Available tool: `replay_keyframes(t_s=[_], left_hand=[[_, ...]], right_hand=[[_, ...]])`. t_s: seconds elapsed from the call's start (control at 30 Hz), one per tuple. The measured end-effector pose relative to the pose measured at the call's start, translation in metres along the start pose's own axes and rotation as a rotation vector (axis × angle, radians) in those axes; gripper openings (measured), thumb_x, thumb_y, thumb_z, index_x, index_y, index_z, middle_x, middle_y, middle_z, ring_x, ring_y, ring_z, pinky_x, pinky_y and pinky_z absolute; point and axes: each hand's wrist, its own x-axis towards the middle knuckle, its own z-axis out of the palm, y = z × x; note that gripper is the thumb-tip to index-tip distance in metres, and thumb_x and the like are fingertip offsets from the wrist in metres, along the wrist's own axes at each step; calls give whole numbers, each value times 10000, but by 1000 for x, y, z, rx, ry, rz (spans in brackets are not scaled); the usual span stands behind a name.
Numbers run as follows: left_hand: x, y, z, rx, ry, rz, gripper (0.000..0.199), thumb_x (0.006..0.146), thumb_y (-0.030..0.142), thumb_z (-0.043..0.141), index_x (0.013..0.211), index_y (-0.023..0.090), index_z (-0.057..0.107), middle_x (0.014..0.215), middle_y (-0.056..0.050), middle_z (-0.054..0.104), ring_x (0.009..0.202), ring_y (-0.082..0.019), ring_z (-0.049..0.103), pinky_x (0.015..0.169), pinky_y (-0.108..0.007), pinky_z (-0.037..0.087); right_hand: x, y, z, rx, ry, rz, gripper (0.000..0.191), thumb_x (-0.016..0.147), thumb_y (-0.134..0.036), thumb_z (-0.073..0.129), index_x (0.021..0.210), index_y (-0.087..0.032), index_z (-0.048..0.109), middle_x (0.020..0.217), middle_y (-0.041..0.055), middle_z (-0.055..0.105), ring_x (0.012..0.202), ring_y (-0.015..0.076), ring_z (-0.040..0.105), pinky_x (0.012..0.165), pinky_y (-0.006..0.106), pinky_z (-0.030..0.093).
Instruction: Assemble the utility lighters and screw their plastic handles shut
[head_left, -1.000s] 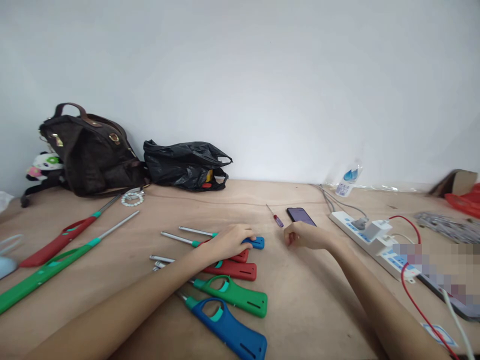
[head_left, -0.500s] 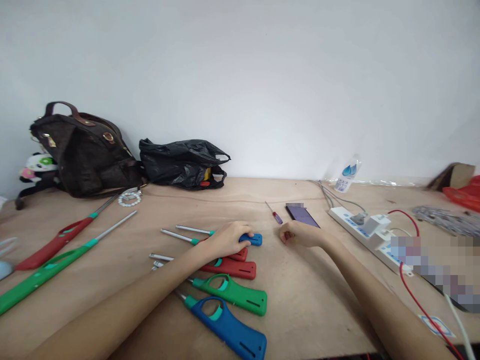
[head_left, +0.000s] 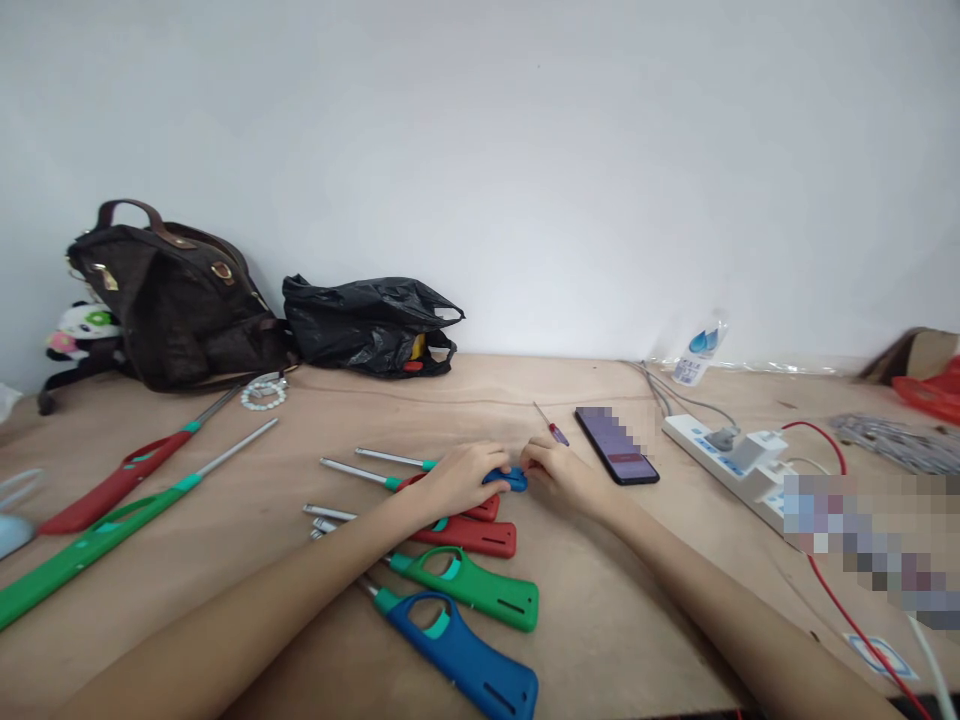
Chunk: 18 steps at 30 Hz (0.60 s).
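My left hand point(head_left: 469, 478) is closed over the farthest gas lighter point(head_left: 514, 479), a blue one whose metal tube sticks out to the left. At the end of its handle is my right hand point(head_left: 559, 473), fingers pinched together; what they hold, if anything, is too small to make out. Nearer to me lie a red lighter point(head_left: 486, 537), a green lighter point(head_left: 510, 602) and a large blue lighter point(head_left: 495, 670), handles to the right. Another red lighter point(head_left: 486, 508) is partly hidden under my left hand.
Beyond my right hand are a small screwdriver point(head_left: 558, 434) and a phone point(head_left: 619, 447). A white power strip point(head_left: 686, 432) with cables stands right. Long red point(head_left: 112, 490) and green point(head_left: 97, 545) lighters lie left. A black plastic bag point(head_left: 360, 325) and dark backpack point(head_left: 176, 300) rest against the wall.
My right hand has moved left, from beside the phone to the end of the blue lighter, uncovering the phone. My left hand stays on that lighter.
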Motion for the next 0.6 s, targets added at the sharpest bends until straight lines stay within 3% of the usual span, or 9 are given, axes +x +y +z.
replay_keyframes(t_s=[0.17,0.43,0.6], left_hand=[[0,-1,1,-12,-8,-1,85,845,213,642,902,151,626,933,-43,644,873,-198,610,740,-275,448],[1,-2,3,-60,1,5,63,826,179,648,872,169,606,936,-29,637,893,-201,604,759,-274,442],[1,-1,3,-73,4,16,63,826,179,655,844,167,595,914,-25,632,886,-198,600,762,-273,435]], right_hand=[[0,-4,0,-37,-15,-23,205,845,-21,447,791,-153,595,851,48,585,787,149,553,733,246,429],[5,-6,6,-278,-48,-68,194,878,-36,477,831,-150,626,857,56,581,744,149,543,686,250,419],[6,-7,10,-224,-26,-80,188,873,-43,483,854,-159,630,856,52,590,744,151,547,684,257,426]])
